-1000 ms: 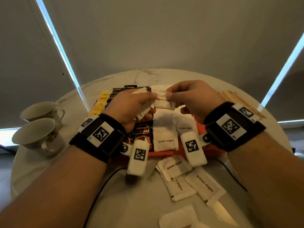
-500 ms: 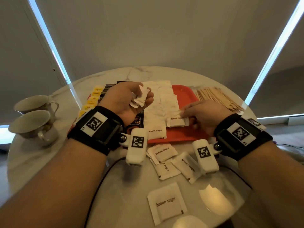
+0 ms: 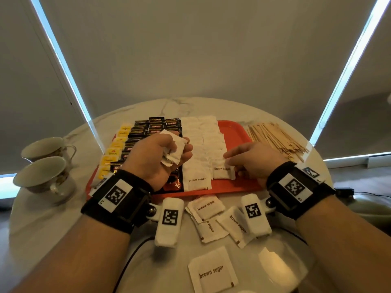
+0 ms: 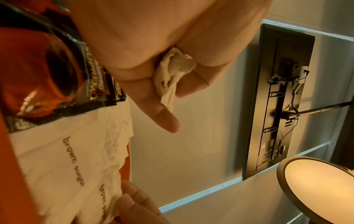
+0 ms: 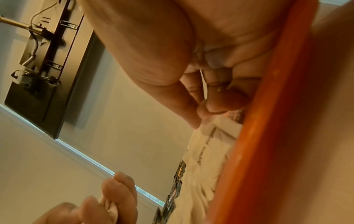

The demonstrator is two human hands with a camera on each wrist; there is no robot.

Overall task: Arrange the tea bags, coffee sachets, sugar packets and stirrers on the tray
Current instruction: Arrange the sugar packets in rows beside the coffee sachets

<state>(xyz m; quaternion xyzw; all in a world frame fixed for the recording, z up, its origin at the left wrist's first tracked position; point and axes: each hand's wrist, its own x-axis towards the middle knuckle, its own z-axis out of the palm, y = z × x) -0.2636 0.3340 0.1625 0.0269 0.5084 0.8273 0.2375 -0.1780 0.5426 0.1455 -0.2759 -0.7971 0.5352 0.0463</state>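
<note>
A red tray holds a column of yellow tea bags, rows of black coffee sachets and two columns of white brown sugar packets. My left hand hovers over the sachets and grips a small bunch of sugar packets. My right hand rests low at the tray's front. Its thumb and fingers pinch one sugar packet lying at the near end of the right column. In the right wrist view this pinch shows beside the tray rim. Wooden stirrers lie heaped on the table right of the tray.
Several loose sugar packets lie on the marble table in front of the tray, one more nearer me. Two teacups stand at the left edge. A black cable runs under my left arm.
My right hand took a packet from the bunch in my left hand and brought it down onto the tray's right sugar column. My left hand stayed over the sachets.
</note>
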